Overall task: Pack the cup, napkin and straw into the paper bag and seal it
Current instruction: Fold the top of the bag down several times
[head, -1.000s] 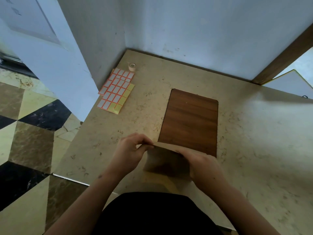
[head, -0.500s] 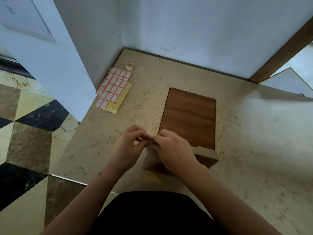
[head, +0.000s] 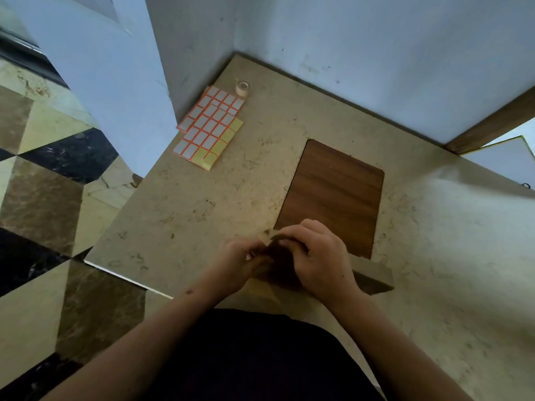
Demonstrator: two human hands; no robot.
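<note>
The paper bag (head: pixel 373 277) lies low in the centre of the frame, on the beige stone table (head: pixel 185 215), a brown kraft thing whose top edge runs as a flat, folded strip out toward the right, ending in a slanted corner just below the lower right corner of the wooden board (head: pixel 333 195). Most of its body is covered by the hands and falls in shadow, so what is inside it cannot be told. The left hand (head: pixel 237 263) sits at the bag's left end with its fingers curled in tight and the thumb pressed against them, pinching the paper at that corner; a small pale tip of paper pokes up between the two hands. The right hand (head: pixel 321 256) lies over the top of the bag, fingers bent down and closed on the folded edge just beside the left hand's fingertips, so the two grips nearly touch. Both hands are narrow, closed on the paper. In the upper left of the table, well apart from the bag, lie sheets of orange-bordered stickers (head: pixel 210 125), and just above them, near the wall corner, stands a small roll of tape (head: pixel 242 88).
</note>
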